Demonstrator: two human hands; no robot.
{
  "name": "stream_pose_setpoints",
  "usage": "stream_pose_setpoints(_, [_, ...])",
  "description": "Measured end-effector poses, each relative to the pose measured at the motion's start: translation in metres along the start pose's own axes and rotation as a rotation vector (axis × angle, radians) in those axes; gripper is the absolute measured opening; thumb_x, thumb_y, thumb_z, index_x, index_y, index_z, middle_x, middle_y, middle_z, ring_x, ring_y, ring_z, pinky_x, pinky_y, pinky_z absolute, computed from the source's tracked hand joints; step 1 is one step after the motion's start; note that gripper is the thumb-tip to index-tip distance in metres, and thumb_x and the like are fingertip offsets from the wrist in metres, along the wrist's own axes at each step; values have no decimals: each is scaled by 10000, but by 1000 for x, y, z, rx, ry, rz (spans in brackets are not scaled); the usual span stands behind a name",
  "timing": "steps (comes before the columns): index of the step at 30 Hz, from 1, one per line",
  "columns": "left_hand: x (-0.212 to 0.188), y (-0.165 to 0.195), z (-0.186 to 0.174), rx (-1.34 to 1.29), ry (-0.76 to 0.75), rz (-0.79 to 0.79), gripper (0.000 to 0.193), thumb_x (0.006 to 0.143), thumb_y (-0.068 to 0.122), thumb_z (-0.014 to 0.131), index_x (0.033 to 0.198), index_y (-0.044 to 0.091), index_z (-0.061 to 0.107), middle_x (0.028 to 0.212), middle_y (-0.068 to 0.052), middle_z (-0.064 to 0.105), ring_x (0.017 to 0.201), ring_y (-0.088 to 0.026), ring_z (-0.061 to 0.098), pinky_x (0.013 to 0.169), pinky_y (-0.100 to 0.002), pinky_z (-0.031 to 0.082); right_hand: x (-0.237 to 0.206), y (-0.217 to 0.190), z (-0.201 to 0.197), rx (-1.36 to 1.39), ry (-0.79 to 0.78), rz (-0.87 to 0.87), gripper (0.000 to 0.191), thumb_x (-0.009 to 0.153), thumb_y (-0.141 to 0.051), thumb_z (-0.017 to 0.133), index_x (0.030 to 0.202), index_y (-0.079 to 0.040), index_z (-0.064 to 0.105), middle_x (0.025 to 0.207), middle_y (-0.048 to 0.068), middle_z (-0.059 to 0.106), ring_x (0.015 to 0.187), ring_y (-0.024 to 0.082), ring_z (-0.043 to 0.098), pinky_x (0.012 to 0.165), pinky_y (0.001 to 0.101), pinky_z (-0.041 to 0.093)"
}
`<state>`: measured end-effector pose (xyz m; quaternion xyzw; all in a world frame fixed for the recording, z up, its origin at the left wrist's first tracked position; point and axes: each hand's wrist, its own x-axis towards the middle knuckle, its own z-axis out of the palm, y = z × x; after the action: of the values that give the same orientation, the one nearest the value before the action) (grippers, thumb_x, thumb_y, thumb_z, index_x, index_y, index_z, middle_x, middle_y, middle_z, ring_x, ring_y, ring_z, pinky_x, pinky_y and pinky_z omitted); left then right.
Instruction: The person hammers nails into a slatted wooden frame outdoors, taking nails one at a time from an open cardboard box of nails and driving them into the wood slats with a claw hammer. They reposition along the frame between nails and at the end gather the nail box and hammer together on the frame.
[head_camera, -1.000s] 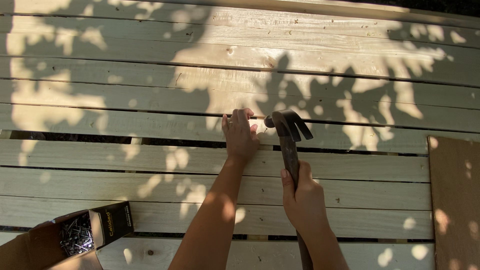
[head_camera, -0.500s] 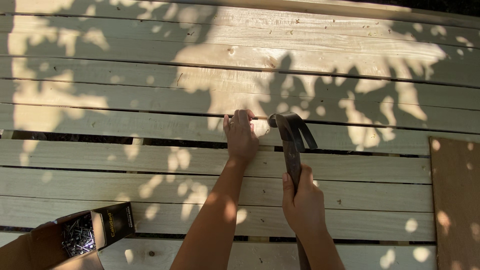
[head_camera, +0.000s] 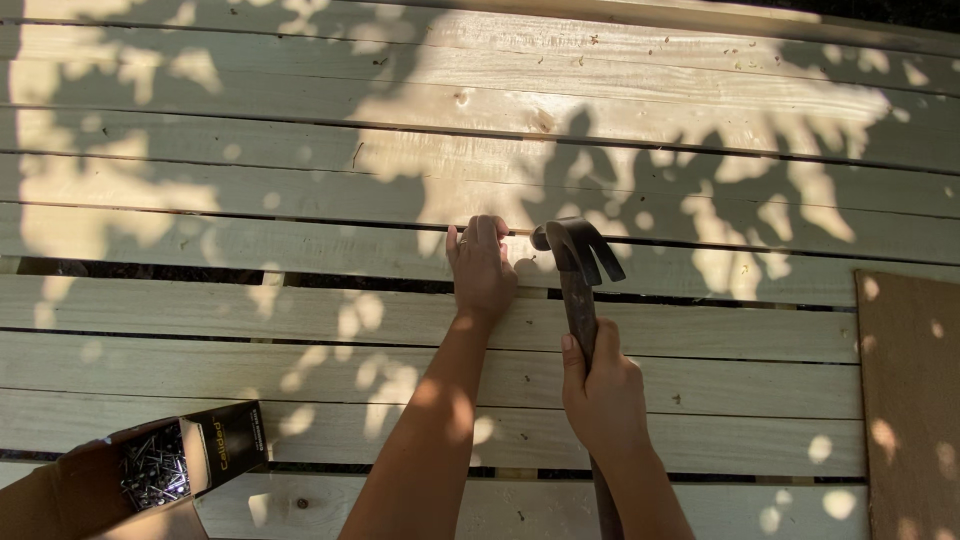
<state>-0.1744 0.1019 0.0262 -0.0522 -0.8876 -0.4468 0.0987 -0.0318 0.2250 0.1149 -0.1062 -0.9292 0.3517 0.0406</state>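
Observation:
My right hand (head_camera: 603, 392) grips the handle of a dark claw hammer (head_camera: 577, 260). Its head hovers just right of my left hand (head_camera: 482, 266), claws pointing right. My left hand rests on a pale wooden plank (head_camera: 700, 270) with its fingertips pinched at the plank's far edge, apparently holding a small nail that is too small to make out. A ring shows on one finger. The planks lie side by side with narrow gaps, under dappled leaf shadows.
An open cardboard box of nails (head_camera: 150, 470) sits at the lower left. A brown board (head_camera: 910, 400) lies at the right edge. A wider dark gap (head_camera: 150, 272) runs between two planks left of my left hand.
The hammer head has shifted slightly right and tilted; my left hand stays pinched at the same spot. The view has drifted a little.

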Motion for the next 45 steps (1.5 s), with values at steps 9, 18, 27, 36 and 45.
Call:
stream_pose_setpoints(9, [7, -14, 9, 115, -9, 66, 298, 854, 24, 637, 1124, 135, 576, 1194, -68, 568, 1225, -326, 521, 1215, -573, 202, 3, 8, 2, -37, -34, 239, 312, 1028, -355, 532, 1151, -69, 555, 603, 100, 634, 491, 234, 668, 467, 383, 502])
stream_pose_setpoints(18, [12, -38, 7, 408, 16, 337, 428, 852, 233, 640, 1246, 76, 582, 1267, -112, 555, 1244, -340, 508, 1078, -593, 292, -40, 19, 2, 172, -81, 571, 343, 1019, -402, 515, 1157, -98, 595, 606, 61, 615, 486, 152, 581, 475, 344, 460])
stream_pose_setpoints(27, [56, -29, 1, 450, -294, 176, 194, 922, 125, 582, 1109, 75, 593, 1192, -113, 557, 1215, -335, 537, 1087, -489, 407, -53, 4, -10, 297, -63, 619, 343, 1009, -400, 518, 1129, -91, 606, 593, 39, 590, 465, 136, 567, 447, 328, 466])
stream_pose_setpoints(36, [6, -40, -19, 362, -148, 326, 480, 982, 112, 509, 1457, 46, 508, 1570, -119, 443, 1486, -325, 376, 1170, -550, 316, -47, 0, -5, 391, -78, 517, 355, 1010, -389, 533, 1120, -61, 611, 595, 30, 583, 463, 114, 548, 442, 311, 479])
stream_pose_setpoints(45, [2, -34, -83, 540, -393, 294, 355, 889, 49, 549, 1183, 150, 720, 1436, -93, 568, 1345, -283, 540, 1178, -464, 390, -10, -53, -2, 380, -133, 394, 257, 963, -223, 659, 1106, -26, 576, 611, 56, 596, 479, 142, 601, 457, 336, 492])
